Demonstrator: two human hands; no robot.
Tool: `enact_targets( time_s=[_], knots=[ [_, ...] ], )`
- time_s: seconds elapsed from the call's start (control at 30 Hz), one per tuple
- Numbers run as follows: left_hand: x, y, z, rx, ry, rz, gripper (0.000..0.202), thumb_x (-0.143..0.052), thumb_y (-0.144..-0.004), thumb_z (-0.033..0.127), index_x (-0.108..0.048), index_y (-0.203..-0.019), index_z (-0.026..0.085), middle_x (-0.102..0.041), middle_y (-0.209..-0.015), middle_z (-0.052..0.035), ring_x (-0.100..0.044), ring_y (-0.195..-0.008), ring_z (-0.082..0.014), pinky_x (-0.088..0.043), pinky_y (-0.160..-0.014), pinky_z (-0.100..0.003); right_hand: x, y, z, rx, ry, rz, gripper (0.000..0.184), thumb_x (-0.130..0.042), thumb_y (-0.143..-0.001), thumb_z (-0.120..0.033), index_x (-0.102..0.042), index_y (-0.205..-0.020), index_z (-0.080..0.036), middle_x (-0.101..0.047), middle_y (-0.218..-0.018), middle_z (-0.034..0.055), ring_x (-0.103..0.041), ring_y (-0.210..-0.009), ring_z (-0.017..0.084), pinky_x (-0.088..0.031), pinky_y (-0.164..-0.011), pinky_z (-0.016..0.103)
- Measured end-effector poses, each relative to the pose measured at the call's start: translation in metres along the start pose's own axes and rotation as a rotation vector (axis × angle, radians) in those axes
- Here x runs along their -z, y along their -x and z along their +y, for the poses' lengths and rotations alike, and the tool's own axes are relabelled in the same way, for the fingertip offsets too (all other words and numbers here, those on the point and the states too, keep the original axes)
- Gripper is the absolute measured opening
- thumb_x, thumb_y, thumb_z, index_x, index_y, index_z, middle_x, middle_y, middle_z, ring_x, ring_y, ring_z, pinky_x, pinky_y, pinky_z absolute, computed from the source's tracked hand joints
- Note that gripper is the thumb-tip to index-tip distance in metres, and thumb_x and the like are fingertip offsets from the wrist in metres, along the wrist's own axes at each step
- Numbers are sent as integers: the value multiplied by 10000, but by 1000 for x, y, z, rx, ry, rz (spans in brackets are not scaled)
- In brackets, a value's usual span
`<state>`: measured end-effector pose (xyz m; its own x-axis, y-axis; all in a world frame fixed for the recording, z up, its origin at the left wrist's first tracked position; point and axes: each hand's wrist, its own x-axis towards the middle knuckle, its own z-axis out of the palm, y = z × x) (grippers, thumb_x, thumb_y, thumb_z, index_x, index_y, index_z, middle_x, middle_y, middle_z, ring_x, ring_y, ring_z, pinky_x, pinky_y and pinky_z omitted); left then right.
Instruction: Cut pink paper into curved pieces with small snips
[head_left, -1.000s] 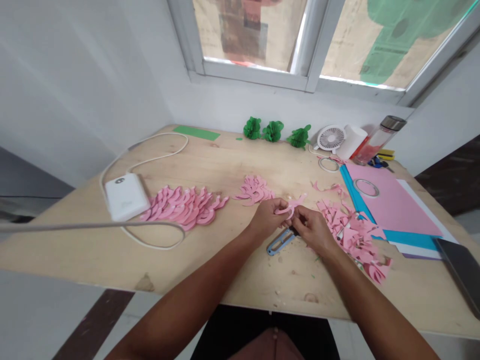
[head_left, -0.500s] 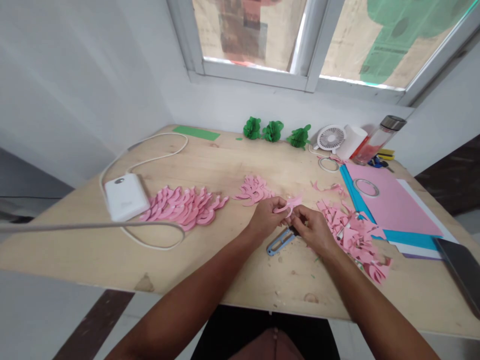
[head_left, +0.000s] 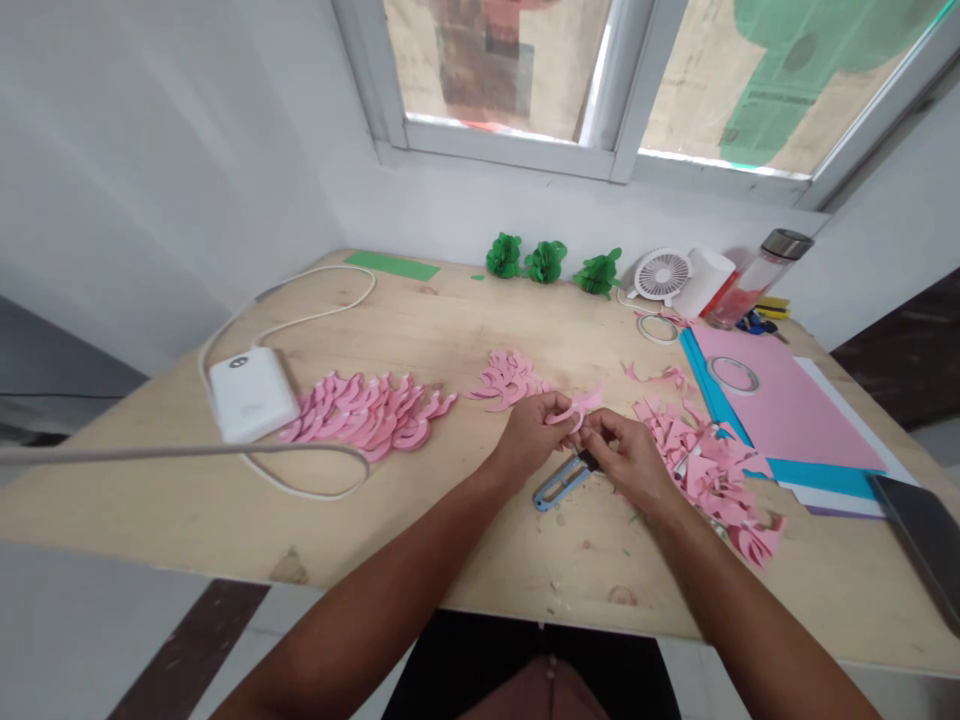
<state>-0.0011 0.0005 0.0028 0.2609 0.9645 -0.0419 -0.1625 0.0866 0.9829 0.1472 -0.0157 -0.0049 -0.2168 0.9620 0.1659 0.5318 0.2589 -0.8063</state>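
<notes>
"Scanning from the left edge, has anything moved since a second ago?"

"Not there: the smooth white box-like device (head_left: 253, 395) and the slack pale cable (head_left: 311, 317) lie where they did. So do the overlapping pink paper curls (head_left: 371, 412) just right of the device, wavy and layered like scales."

"What are they lying on?"

"A pale wooden counter (head_left: 427, 330) with grain, knots and a dark stain at lower left. A plain white wall (head_left: 172, 150) fills the upper left, and the flat green strip (head_left: 394, 265) lies along the back edge."

"And the middle?"

"A white-framed window (head_left: 510, 148) runs across the top towards the upper right. Below it is a smaller cluster of pink curls (head_left: 508, 380), then the left hand (head_left: 534, 437), its fingers pinched closed on the pink paper piece (head_left: 581, 408) at the centre of the frame. That piece is what differs: it has turned slightly, and its upper right tip looks fainter."

"The right hand (head_left: 626, 458)?"

"In nearly the same spot, fingers curled in at the piece's lower edge; whether they grip it I cannot tell. Under the hands lies a light-blue slotted tool (head_left: 559, 488), and three crinkled green paper blooms (head_left: 546, 262) stand behind."

"Further right?"

"A round white fan (head_left: 663, 276), jagged pink scraps (head_left: 712, 480), a flat pink sheet (head_left: 802, 430) over blue and white ones, and a glossy dark slab (head_left: 919, 545) at lower right."
</notes>
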Motion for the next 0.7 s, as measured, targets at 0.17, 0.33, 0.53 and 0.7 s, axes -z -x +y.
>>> enact_targets(
  time_s=[0.17,0.33,0.53,0.7],
  knots=[
    [0,0,0,2,8,0,165,-598,-686,277,-513,-638,144,-552,-510,19,-495,-466,-72,-391,-487,-193,0,1,1,-16,-37,-15,193,-471,-823,-291,-545,-697,-167,-512,-604,-15,-447,-539,99,-371,-528,215],
    [0,0,0,3,-2,0,150,-592,-685,252,-507,-621,146,-549,-502,21,-496,-470,-74,-393,-497,-196,0,1,2,-18,-70,-27,223,-445,-846,-319,-558,-732,-164,-514,-605,-12,-444,-529,99,-366,-505,211],
    [0,0,1,1,-8,4,113,-581,-687,227,-527,-636,142,-555,-516,20,-501,-480,-75,-393,-502,-197,0,1,3,-24,-69,-31,218,-441,-848,-313,-564,-749,-162,-528,-621,-7,-456,-534,98,-378,-505,209],
    [0,1,2,-1,-8,3,106,-577,-694,221,-535,-640,140,-553,-520,20,-502,-484,-76,-392,-504,-197,0,1,5,-36,-77,-22,205,-452,-837,-310,-574,-766,-161,-564,-649,4,-480,-547,103,-395,-513,210]
  ],
)
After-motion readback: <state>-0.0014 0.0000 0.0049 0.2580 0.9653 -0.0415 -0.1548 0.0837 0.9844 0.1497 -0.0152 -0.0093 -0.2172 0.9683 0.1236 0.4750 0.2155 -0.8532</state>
